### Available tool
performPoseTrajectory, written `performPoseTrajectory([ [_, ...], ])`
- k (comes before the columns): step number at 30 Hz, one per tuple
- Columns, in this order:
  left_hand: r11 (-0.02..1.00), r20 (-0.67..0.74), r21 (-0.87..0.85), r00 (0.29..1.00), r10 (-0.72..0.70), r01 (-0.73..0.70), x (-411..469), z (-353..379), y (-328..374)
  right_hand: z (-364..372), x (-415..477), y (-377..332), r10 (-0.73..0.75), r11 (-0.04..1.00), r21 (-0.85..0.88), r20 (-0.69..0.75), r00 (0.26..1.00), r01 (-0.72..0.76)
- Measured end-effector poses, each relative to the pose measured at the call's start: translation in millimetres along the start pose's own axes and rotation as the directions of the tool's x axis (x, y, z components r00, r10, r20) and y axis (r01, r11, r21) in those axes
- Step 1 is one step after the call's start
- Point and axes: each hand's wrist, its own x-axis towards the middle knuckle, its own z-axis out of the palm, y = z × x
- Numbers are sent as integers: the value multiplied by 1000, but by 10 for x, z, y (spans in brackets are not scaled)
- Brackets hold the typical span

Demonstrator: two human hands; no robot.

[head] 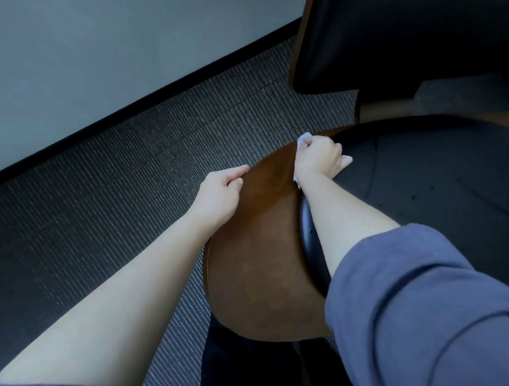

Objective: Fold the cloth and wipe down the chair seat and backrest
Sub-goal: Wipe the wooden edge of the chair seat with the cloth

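- My right hand (318,157): fingers curled, gripping the small white cloth (303,137) against the brown wooden chair shell (260,250), beside the black seat cushion (435,184).
- Left hand (220,191): rests on shell rim, fingers loosely curled.

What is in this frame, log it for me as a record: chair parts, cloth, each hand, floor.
wooden shell: brown, curved
seat cushion: black, set in the shell
backrest: black, neither hand on it
cloth: white, bunched, mostly hidden under a hand
right hand: grips the cloth, holding it on the shell beside the cushion
left hand: fingers curled at the shell's outer rim; grip unclear
floor: dark ribbed carpet
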Motion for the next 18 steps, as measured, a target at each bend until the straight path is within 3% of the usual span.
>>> performPoseTrajectory([
  [8, 999, 6, 6, 999, 52, -52, 52, 3, -67, 75, 379, 13, 67, 997, 29, -17, 998, -67],
  [15, 999, 14, -45, 1000, 24, -23, 57, -5, -72, 106, 320, 135, -72, 995, 71, 7, 997, 71],
  [18, 998, 20, -51, 999, 33, -32, 62, 2, -81, 110, 389, 156, -58, 997, 42, -17, 998, 59],
])
